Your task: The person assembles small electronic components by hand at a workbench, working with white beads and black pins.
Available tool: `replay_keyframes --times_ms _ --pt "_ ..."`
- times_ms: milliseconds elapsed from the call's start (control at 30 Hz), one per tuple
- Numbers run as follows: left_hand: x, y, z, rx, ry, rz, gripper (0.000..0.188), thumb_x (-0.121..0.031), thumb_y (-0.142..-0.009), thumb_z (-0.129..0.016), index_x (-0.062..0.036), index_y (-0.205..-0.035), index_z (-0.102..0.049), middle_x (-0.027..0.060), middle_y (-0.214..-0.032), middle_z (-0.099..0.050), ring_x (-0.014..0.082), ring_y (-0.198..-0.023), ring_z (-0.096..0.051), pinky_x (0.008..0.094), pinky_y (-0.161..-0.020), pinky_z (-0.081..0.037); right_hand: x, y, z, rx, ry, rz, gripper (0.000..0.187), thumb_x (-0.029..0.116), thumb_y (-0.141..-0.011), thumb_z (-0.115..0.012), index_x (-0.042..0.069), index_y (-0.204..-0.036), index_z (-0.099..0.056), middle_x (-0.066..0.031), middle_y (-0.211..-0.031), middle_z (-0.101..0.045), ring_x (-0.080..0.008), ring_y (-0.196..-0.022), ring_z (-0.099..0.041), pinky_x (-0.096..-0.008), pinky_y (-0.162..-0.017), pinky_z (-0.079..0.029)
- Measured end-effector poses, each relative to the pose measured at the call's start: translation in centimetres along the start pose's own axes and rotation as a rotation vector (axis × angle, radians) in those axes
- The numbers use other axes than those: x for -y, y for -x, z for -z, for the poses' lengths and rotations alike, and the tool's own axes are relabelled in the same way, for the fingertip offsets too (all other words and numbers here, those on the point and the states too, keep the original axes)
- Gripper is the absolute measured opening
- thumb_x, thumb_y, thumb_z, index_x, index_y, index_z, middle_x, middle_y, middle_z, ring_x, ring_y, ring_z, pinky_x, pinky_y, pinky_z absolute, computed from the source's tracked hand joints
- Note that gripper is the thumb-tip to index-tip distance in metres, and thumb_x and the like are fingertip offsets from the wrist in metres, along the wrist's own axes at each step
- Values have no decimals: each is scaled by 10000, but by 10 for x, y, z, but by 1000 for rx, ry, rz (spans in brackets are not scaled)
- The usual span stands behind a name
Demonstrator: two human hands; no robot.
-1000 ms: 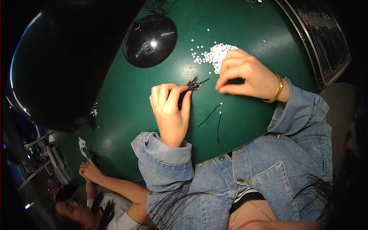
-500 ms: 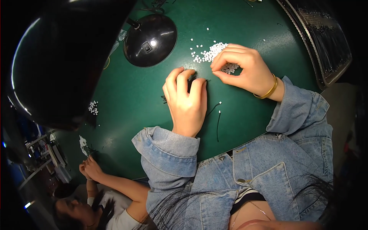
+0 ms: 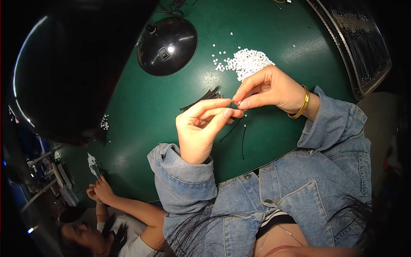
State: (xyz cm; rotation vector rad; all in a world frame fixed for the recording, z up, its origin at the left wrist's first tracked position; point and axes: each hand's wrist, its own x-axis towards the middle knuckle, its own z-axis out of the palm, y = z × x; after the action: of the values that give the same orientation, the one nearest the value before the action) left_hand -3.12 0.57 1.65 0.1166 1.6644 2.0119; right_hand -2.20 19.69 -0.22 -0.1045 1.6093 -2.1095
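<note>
Your left hand [image 3: 199, 128] has a narrow grip, thumb and fingers closed on what looks like a thin black wire [image 3: 232, 101]. Your right hand [image 3: 278, 92] pinches what seems to be a small white connector [image 3: 239, 103]; both pieces meet at your fingertips, mostly hidden. For steady handling, hold the wire close to its tip so it doesn't bend, rest your fingertips against each other, and line the pieces up straight rather than at an angle.

The green worktop [image 3: 274, 128] carries a white connector pile [image 3: 250, 62] just beyond your right hand, a black wire bundle [image 3: 201, 100] beyond your left, and two white-tipped wires [image 3: 244, 143] nearer your body. A round black lamp base [image 3: 165, 38] stands at the far side, a wire-filled tray [image 3: 364, 91] at the right. A co-worker's hands [image 3: 101, 190] are at lower left; the room's edges are dark.
</note>
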Motion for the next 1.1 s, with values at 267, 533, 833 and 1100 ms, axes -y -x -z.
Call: replay_keyframes --times_ms 267,533,833,1100 --pt "2 1 5 86 -22 -2 46 7 -779 -549 40 -811 -551 98 -725 -594 150 -648 -581 235 -616 -455 5 1 -5 13 -116 -42 180 67 -754 -625 -18 -912 -611 -80 -813 -625 -117 -752 -599 -215 -722 -478" --pt "-1 1 3 92 -71 -8 27 14 -766 -560 32 -784 -553 63 -716 -566 118 -627 -546 216 -589 -429 10 3 -7 39 -118 -88 163 84 -764 -622 -22 -887 -614 -79 -789 -622 -111 -706 -601 -205 -674 -490" --pt "3 8 -1 83 -86 -36 17 14 -767 -553 28 -766 -542 54 -714 -546 110 -626 -530 216 -592 -418 4 8 -11 4 0 74 80 -3 -732 -625 -21 -808 -610 -75 -785 -609 -121 -705 -583 -222 -662 -475" --pt "2 11 -5 89 -81 -30 24 9 -771 -549 30 -764 -540 70 -734 -553 119 -636 -539 222 -599 -423 5 12 -13 -51 301 293 58 -14 -701 -639 0 -755 -622 -83 -748 -614 -138 -677 -587 -225 -614 -461"
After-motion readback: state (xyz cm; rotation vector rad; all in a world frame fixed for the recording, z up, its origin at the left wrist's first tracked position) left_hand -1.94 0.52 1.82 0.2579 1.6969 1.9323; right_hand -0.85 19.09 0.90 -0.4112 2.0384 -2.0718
